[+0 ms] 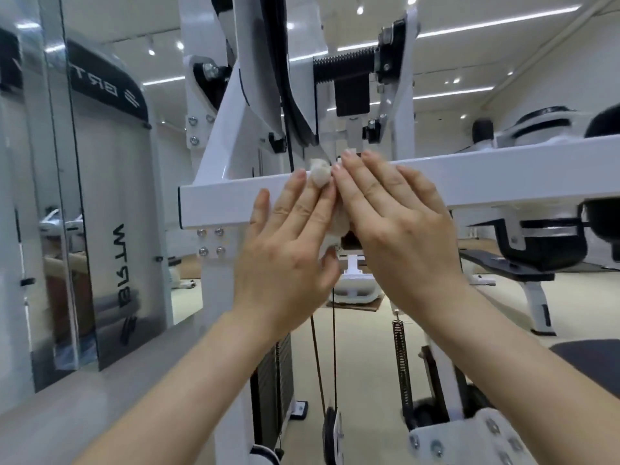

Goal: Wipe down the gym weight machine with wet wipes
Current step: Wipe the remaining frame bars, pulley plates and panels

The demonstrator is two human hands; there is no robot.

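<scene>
A white weight machine fills the view, with a horizontal white beam (503, 177) crossing at chest height. Both hands are raised to that beam, side by side. My left hand (288, 243) lies flat with straight fingers against the beam's front face. My right hand (396, 223) is flat too, its fingers reaching over the beam's top edge. A crumpled white wet wipe (320, 174) is squeezed between the two hands and against the beam; it sticks out above the fingertips and shows again lower down between the palms.
A mirrored panel (67, 203) and a shrouded weight stack (114, 196) stand at the left. Black cables (323, 357) and a spring (401, 364) hang below the beam. A black weight stack (271, 391) sits low behind my left forearm. Black pads and another bench stand at the right.
</scene>
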